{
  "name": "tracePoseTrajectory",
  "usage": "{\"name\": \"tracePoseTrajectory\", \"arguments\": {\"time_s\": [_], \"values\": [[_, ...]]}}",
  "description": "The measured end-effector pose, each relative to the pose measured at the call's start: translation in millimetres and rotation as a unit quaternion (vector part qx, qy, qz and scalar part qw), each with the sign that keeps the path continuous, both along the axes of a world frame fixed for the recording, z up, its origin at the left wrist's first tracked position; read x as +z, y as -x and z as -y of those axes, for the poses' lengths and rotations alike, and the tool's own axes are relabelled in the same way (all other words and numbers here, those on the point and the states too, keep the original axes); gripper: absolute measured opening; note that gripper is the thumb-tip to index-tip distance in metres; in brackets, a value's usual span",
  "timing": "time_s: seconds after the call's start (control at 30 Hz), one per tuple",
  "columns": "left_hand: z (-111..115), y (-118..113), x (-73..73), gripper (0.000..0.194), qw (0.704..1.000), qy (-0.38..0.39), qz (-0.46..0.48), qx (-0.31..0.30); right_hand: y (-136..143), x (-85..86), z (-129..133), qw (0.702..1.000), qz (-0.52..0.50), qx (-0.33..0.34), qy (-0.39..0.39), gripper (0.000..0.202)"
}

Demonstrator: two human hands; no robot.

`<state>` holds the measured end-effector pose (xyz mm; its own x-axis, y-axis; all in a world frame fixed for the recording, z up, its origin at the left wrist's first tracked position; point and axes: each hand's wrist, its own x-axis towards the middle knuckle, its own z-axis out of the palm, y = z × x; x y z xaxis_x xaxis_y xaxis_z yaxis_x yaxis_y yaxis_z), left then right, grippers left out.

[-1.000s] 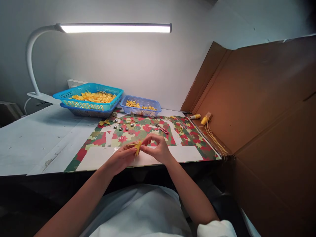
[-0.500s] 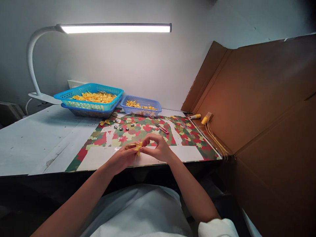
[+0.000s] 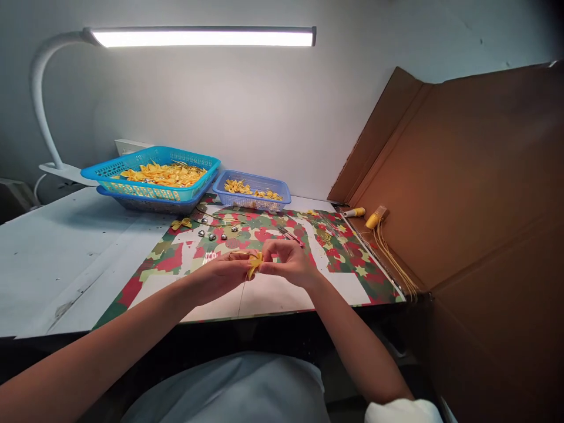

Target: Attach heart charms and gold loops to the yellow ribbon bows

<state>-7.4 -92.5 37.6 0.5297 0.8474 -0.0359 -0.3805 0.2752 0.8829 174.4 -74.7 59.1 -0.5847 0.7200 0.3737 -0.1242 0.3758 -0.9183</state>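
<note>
Bow (image 3: 254, 267) pinched between left hand (image 3: 227, 275) and right hand (image 3: 288, 264), both closed on it | held above the mat (image 3: 273, 298), near edge, thread (image 3: 242, 294) seen hanging below (a hoop (image 3: 237, 254) is glimpsed at the left hand) | silver balls (image 3: 212, 237) scattered beyond

Over by the near edge of the table (image 3: 57, 252), the left hand (image 3: 227, 271) and right hand (image 3: 289, 264) pinch a yellow bow (image 3: 254, 267), a thread (image 3: 241, 298) hanging below. Silver balls (image 3: 212, 237) lie farther in, a pink tool (image 3: 291, 236) to their right. Baskets (image 3: 251, 202) stand along the far edge beneath a lit lamp (image 3: 205, 39); cardboard (image 3: 476, 176) rises at the right edge.
</note>
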Motion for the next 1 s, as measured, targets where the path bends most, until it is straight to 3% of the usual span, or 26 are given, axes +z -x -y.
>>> {"name": "tracePoseTrajectory", "arguments": {"time_s": [0.1,0.2,0.33,0.43,0.57,0.87,1.0], "values": [[-10.1,-4.6,3.0,0.022,0.998,0.032,0.055,-0.013,3.1,-6.6,-20.2,0.995,-0.070,0.022,0.060,0.040],[-22.5,-8.2,0.2,0.024,0.994,0.072,0.081,-0.032,3.2,-11.9,-40.2,0.994,-0.084,0.022,0.072,0.040],[-44.2,-8.0,-7.9,0.023,0.992,0.109,0.061,-0.033,-4.2,-7.5,-55.9,0.999,-0.032,-0.003,0.000,0.027],[-59.4,-5.6,-13.4,0.017,0.991,0.122,0.048,-0.006,-9.8,-2.6,-58.7,0.991,0.066,-0.074,-0.090,0.012],[-69.2,-2.6,-21.4,0.020,0.989,0.138,0.024,0.046,-6.9,-6.5,-59.1,0.970,0.124,-0.169,-0.124,0.006],[-66.7,-5.5,-21.0,0.032,0.974,0.211,-0.041,0.067,16.8,-23.0,-53.4,0.965,0.139,-0.220,0.020,0.006],[-62.1,-4.4,-26.9,0.029,0.981,0.131,-0.098,0.107,20.3,-23.2,-46.3,0.946,0.205,-0.249,0.018,0.015]]}}
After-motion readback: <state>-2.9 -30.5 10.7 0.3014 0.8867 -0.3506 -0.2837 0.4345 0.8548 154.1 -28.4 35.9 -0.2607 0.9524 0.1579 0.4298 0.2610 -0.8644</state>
